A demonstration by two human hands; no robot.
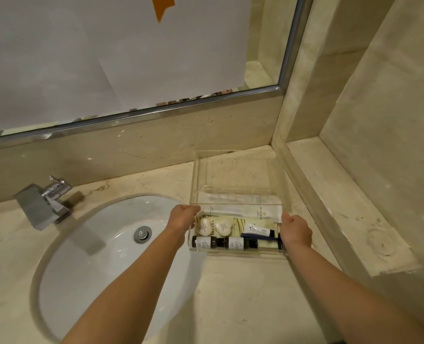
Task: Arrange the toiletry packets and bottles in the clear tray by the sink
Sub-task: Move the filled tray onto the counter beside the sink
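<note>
A clear acrylic tray [238, 253] sits on the marble counter right of the sink. Inside lie two dark bottles [207, 242] along the front, two round white soaps [205, 225], a small white tube [258, 229], a dark blue item [260, 237] and long white packets [238, 211] across the back. A clear lid [235, 170] stands open or lifted behind the tray. My left hand [183, 217] grips the left side at the lid's edge. My right hand [296, 230] grips the right side.
A white oval sink [101, 256] with a chrome drain lies at left, with a chrome tap [49, 197] behind it. A mirror covered with paper runs along the back wall. A raised marble ledge [342, 207] borders the counter at right.
</note>
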